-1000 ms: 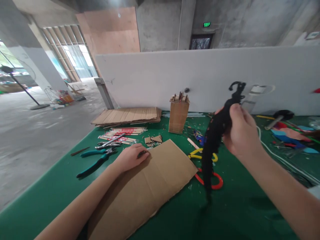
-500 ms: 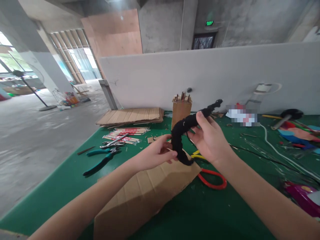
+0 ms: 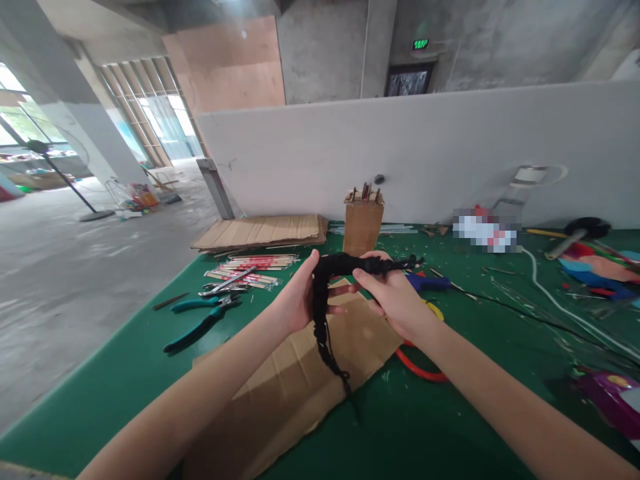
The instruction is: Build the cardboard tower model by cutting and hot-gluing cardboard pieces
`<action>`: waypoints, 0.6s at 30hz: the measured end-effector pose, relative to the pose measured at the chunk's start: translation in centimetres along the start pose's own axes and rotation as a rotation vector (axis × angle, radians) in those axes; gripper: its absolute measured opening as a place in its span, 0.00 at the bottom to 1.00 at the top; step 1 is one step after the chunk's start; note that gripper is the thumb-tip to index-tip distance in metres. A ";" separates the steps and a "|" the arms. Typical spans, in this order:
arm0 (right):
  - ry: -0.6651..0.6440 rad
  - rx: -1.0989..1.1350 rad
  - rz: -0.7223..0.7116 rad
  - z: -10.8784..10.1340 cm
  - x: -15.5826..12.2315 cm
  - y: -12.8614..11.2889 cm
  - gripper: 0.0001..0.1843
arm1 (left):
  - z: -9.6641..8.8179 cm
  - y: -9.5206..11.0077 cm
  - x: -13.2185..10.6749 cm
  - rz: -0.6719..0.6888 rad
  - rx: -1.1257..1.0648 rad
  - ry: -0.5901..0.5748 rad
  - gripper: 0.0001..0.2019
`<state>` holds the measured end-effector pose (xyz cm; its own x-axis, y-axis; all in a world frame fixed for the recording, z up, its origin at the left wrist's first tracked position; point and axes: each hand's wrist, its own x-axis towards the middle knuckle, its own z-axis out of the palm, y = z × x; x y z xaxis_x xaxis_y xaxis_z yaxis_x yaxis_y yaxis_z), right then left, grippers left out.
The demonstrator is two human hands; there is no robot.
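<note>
A fuzzy black yarn-like piece [image 3: 321, 303], bent at nearly a right angle, is held in the air between my two hands. My left hand [image 3: 303, 293] grips it at the bend, thumb up and fingers behind. Around its straighter right part my right hand [image 3: 393, 290] is closed, and a thin knotted end pokes out beyond the fingers. The other end tapers and hangs down over a cardboard sheet [image 3: 290, 387]. Red-handled scissors or pliers [image 3: 423, 367] lie by the sheet, partly hidden by my right forearm.
Teal-handled pliers [image 3: 200, 327] lie at the left beside wrapped chopsticks [image 3: 260, 263]. Flat cardboard [image 3: 260, 232] is stacked behind. A cardboard box of sticks [image 3: 363, 225] stands by the white partition [image 3: 425, 153]. A blue tool [image 3: 433, 283] with a black cord and a purple object [image 3: 610, 403] lie right.
The black piece has been lowered and turned, so its right part lies nearly level and its other end hangs down. Both hands have shifted left, my right one lower; the blue tool now shows.
</note>
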<state>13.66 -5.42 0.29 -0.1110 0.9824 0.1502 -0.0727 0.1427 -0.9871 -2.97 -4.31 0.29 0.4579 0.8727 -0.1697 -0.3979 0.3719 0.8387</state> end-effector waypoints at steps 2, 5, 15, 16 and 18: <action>-0.068 -0.128 -0.080 0.4 0.1 -0.1 0.15 | 0.0 0.1 0.4 -0.011 0.003 0.010 0.22; -0.114 -0.399 -0.271 0.8 0.0 -0.4 0.10 | 0.4 0.4 1.2 0.028 -0.076 0.179 0.13; -0.098 -0.982 -0.501 -1.7 0.7 -1.3 0.12 | -1.3 3.5 3.4 0.341 -0.182 0.352 0.03; -0.094 -0.997 -0.496 -2.3 0.9 -1.8 0.11 | -1.9 3.7 3.6 0.375 -0.187 0.367 0.04; -0.067 -1.015 -0.489 -3.5 1.2 -3.2 0.10 | -2.9 4.2 3.9 0.424 -0.189 0.402 0.09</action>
<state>17.23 -4.30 3.45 -0.3465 0.7900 0.5058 0.7129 0.5722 -0.4053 -5.21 1.54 1.67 -0.0920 0.9943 -0.0542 -0.6310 -0.0161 0.7756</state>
